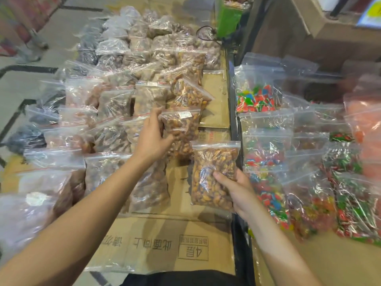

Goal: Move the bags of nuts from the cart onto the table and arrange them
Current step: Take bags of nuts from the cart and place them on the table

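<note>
Clear zip bags of brown nuts lie in rows on a cardboard-covered table [165, 240]. My left hand [151, 135] grips the left edge of one bag of golden-brown nuts [181, 126] that rests on the row near the table's right side. My right hand [237, 188] holds a second bag of the same nuts [212, 172] by its lower right corner, upright just above the table's right edge. Further bags of the same nuts [189, 93] lie beyond the left hand's bag.
Right of a dark gap, another surface carries several zip bags of coloured candy [255, 100] and orange pieces [365, 129]. A green box [228, 19] stands at the far end. Cardboard boxes [299, 23] rise at the upper right. Tiled floor lies to the left.
</note>
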`<state>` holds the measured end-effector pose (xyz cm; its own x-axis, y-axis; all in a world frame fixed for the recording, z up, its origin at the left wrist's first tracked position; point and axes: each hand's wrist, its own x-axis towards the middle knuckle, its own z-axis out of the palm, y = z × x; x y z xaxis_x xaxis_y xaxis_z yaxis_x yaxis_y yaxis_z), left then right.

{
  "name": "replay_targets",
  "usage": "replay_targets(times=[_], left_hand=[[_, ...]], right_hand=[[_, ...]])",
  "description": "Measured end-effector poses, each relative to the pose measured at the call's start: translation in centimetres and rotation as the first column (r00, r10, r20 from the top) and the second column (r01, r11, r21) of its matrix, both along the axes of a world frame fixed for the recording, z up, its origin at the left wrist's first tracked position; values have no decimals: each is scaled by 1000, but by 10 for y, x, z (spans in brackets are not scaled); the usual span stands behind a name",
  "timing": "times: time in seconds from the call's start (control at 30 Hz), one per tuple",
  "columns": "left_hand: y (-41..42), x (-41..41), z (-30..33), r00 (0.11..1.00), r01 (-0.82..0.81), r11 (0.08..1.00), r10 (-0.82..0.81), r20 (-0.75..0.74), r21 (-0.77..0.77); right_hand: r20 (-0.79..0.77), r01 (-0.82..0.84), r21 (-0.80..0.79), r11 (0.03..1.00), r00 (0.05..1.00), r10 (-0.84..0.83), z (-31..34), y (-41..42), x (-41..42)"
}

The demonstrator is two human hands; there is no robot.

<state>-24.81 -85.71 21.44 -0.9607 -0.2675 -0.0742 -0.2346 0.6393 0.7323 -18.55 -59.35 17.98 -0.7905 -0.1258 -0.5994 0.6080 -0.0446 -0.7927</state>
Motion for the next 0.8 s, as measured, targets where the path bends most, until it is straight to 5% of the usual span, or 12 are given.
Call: replay_targets(times=[0.23,0.4,0.57,0.8], left_hand=[[-37,78,-17,977,214,899,-187,106,-383],[-49,98,-27,977,214,833,-184,109,-510],[-50,105,-27,976,218,823,-179,124,-524],[-45,106,-23,979,201,842,-153,135,-501]], right_hand=[[5,118,30,993,993,-118,-14,-57,13],[3,116,-19,993,993,-116,-13,-88,0],[-214,-5,454,891,970,115,-14,-111,-9],[-233,-100,532,841,937,259,-16,-95,0]])
